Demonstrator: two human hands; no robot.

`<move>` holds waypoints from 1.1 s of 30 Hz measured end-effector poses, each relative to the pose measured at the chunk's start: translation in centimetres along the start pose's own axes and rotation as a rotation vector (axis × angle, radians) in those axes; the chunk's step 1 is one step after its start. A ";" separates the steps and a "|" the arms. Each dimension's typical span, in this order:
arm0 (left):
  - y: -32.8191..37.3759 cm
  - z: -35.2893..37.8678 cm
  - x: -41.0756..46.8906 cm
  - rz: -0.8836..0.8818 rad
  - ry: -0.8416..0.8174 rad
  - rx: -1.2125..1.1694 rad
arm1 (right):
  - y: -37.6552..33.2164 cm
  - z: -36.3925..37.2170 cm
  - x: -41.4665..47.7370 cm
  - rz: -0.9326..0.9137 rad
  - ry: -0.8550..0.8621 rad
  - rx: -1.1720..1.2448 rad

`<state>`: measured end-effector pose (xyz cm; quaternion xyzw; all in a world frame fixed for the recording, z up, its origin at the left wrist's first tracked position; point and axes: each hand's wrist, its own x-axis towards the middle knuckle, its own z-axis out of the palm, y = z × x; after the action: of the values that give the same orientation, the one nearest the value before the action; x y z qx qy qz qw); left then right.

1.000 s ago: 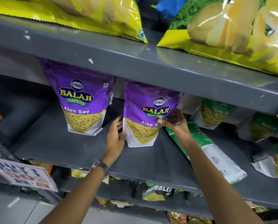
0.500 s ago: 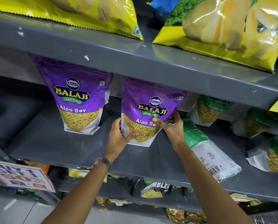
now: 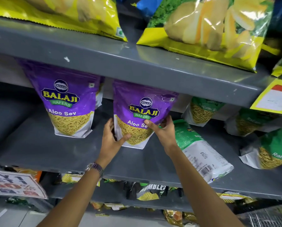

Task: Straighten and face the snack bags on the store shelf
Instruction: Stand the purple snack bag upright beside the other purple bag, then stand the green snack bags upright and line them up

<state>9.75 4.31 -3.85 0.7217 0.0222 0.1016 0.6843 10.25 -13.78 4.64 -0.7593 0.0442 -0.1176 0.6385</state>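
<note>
Two purple Balaji Aloo Sev bags stand upright on the grey middle shelf (image 3: pixel 55 154). The left purple bag (image 3: pixel 68 105) stands alone, facing out. The right purple bag (image 3: pixel 141 105) is held from both sides: my left hand (image 3: pixel 114 138) grips its lower left edge with the thumb across the front, and my right hand (image 3: pixel 163 131) grips its right side with the thumb on the label. A green-and-white bag (image 3: pixel 200 151) lies flat, back side up, just right of my right wrist.
Several green Ratlami Sev bags (image 3: pixel 200 110) sit askew at the right, one near the edge (image 3: pixel 271 151). Yellow chip bags (image 3: pixel 207 28) rest on the upper shelf. A price sign (image 3: pixel 14 184) hangs at lower left. More snack packs fill the lower shelves.
My left hand has closed onto the right purple bag's lower left edge, thumb now across its front. My right hand has shifted its hold on the bag's right side. The bag stands more squarely.
</note>
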 end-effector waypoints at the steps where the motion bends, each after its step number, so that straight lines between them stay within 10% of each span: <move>1: 0.1 0.6 -1.0 -0.007 0.076 -0.035 | 0.2 -0.4 -0.2 0.000 -0.007 0.000; 7: 1.4 7.4 -9.6 0.041 0.262 -0.204 | 2.7 -9.5 0.3 -0.020 0.144 -0.186; 11: 2.2 14.1 -9.5 -0.309 -0.090 -0.190 | 4.4 -18.0 2.2 0.152 0.291 -0.438; 15: 3.9 19.8 -8.1 -0.778 -0.412 -0.275 | 6.7 -22.3 3.6 0.470 0.031 -0.557; 23: 3.6 23.1 -7.9 -0.683 -0.120 -0.303 | 7.9 -24.3 3.2 0.541 -0.192 -0.213; 33: 7.7 23.0 -6.8 -0.167 -0.177 -0.081 | 6.5 -28.4 3.3 0.277 -0.243 0.077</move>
<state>6.35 -19.95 1.98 0.6953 0.0178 -0.0190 0.7182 7.29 -42.93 3.16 -0.7294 0.0663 0.0624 0.6780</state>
